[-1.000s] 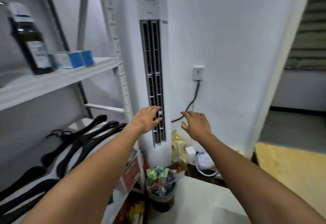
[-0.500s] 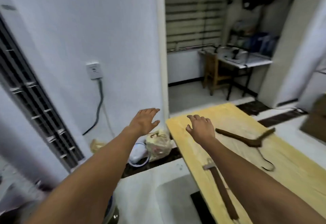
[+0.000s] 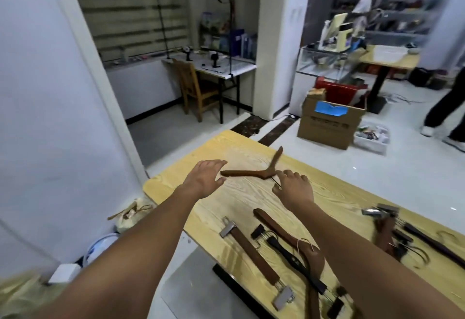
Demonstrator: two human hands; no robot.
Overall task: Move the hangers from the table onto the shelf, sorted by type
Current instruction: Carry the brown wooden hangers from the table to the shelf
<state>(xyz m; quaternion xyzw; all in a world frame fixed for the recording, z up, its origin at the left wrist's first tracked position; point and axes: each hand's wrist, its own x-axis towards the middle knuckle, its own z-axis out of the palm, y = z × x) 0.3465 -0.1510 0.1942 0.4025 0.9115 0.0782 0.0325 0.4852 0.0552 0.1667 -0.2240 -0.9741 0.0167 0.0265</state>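
Observation:
A brown wooden hanger [image 3: 254, 170] lies on the far part of the yellow wooden table [image 3: 241, 147]. My left hand [image 3: 205, 176] hovers open just left of its left arm. My right hand [image 3: 293, 188] is open, fingers bent, over the hanger's metal hook. Nearer me lie a wooden clip hanger [image 3: 254, 245], a black clip hanger [image 3: 294, 261] and a curved brown hanger [image 3: 312, 255]. More clip hangers [image 3: 392, 230] lie at the right. The shelf is out of view.
A white wall [image 3: 50, 117] stands at the left, with a tied bag [image 3: 130, 214] on the floor below it. Beyond the table are a cardboard box [image 3: 329, 122], a wooden chair [image 3: 196, 87], a desk and two people at the far right.
My view has swung right from the shelf with black hangers, past the wall, to the table. Both empty hands have come over the far wooden hanger.

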